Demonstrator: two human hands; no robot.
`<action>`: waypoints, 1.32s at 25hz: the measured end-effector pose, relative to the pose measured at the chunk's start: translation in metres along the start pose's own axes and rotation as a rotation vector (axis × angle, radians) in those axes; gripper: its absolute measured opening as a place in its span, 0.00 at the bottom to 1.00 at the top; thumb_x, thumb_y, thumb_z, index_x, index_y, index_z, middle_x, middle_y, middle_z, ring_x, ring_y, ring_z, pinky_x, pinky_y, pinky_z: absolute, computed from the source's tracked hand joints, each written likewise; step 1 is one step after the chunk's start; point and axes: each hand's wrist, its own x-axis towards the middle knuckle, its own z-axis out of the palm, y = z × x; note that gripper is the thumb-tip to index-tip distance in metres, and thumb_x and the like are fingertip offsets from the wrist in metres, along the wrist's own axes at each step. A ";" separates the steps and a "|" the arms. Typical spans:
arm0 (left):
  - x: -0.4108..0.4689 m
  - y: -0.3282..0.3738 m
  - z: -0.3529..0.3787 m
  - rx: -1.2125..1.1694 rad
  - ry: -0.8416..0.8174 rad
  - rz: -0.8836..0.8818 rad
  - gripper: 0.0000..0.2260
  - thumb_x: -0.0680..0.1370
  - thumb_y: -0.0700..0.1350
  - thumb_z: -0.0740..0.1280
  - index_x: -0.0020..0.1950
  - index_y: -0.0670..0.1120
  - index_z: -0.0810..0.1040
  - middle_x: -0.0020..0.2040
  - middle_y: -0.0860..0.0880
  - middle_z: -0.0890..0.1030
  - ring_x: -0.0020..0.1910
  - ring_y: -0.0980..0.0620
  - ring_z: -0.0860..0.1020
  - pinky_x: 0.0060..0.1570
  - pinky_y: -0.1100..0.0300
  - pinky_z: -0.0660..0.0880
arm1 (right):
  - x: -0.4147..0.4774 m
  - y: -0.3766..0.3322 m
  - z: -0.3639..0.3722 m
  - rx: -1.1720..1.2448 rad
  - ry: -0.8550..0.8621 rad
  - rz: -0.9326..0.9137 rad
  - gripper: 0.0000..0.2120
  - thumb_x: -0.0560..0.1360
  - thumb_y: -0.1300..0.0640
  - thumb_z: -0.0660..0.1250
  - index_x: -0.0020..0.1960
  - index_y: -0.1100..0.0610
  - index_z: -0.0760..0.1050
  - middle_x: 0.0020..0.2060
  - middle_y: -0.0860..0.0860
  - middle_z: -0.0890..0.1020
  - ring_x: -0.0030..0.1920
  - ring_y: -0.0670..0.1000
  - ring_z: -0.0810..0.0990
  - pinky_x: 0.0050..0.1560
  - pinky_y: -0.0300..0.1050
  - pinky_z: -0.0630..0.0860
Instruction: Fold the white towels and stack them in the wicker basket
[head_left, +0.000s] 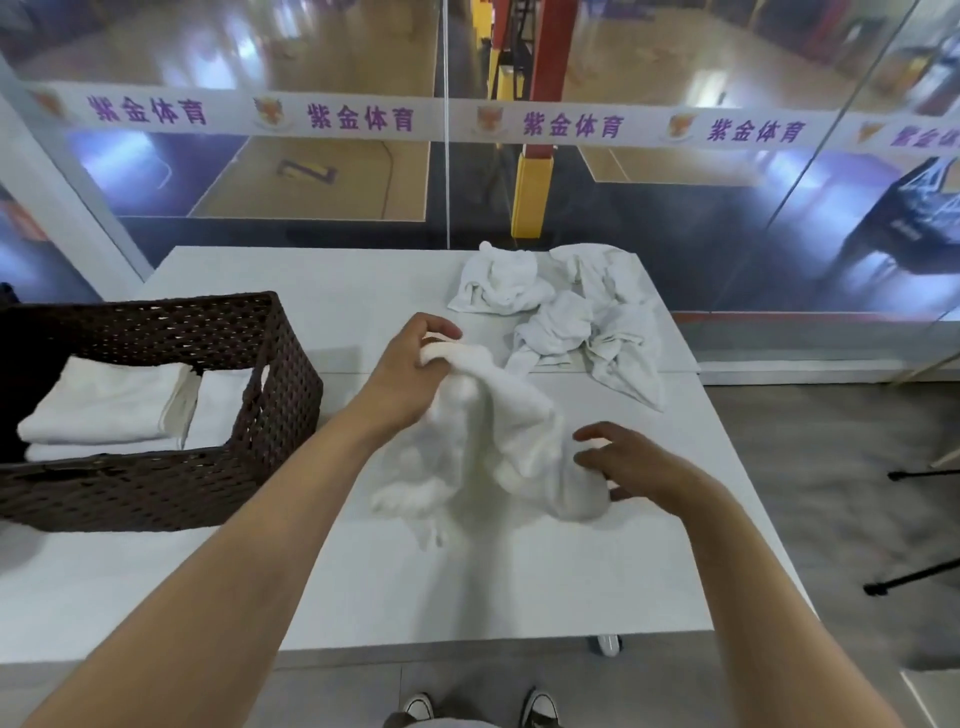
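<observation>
A crumpled white towel (493, 441) hangs just above the white table (363, 571), blurred by motion. My left hand (410, 369) grips its upper edge, fingers curled round the cloth. My right hand (639, 465) is at the towel's lower right end, fingers spread and touching it; whether it holds the cloth I cannot tell. A dark brown wicker basket (280, 395) stands at the left, with folded white towels (109, 405) stacked inside. A pile of unfolded white towels (566, 312) lies at the table's far right.
A glass wall with a white printed band runs behind the table, with a sports court beyond it. Black tripod legs (914, 577) stand on the grey floor at the right. My shoes (478, 709) show below the table's near edge.
</observation>
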 end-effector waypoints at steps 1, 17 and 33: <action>-0.001 0.010 0.006 0.018 -0.032 0.008 0.16 0.78 0.34 0.58 0.59 0.52 0.74 0.51 0.54 0.81 0.46 0.57 0.79 0.37 0.71 0.72 | 0.004 0.002 -0.008 -0.104 0.032 -0.027 0.13 0.79 0.55 0.68 0.63 0.48 0.77 0.57 0.52 0.79 0.53 0.51 0.79 0.50 0.46 0.76; -0.024 0.111 0.042 0.567 -0.105 0.150 0.17 0.78 0.36 0.64 0.63 0.53 0.73 0.60 0.55 0.73 0.53 0.55 0.73 0.55 0.64 0.70 | -0.015 -0.070 -0.043 0.069 -0.409 -0.602 0.08 0.76 0.57 0.72 0.55 0.52 0.83 0.49 0.50 0.86 0.50 0.52 0.84 0.54 0.49 0.79; -0.022 0.049 -0.017 0.890 -0.027 0.062 0.28 0.69 0.70 0.70 0.32 0.46 0.71 0.29 0.49 0.74 0.33 0.49 0.74 0.33 0.54 0.67 | 0.014 -0.023 -0.125 -0.819 0.423 -0.490 0.15 0.73 0.40 0.72 0.41 0.52 0.77 0.38 0.45 0.79 0.44 0.51 0.73 0.53 0.47 0.60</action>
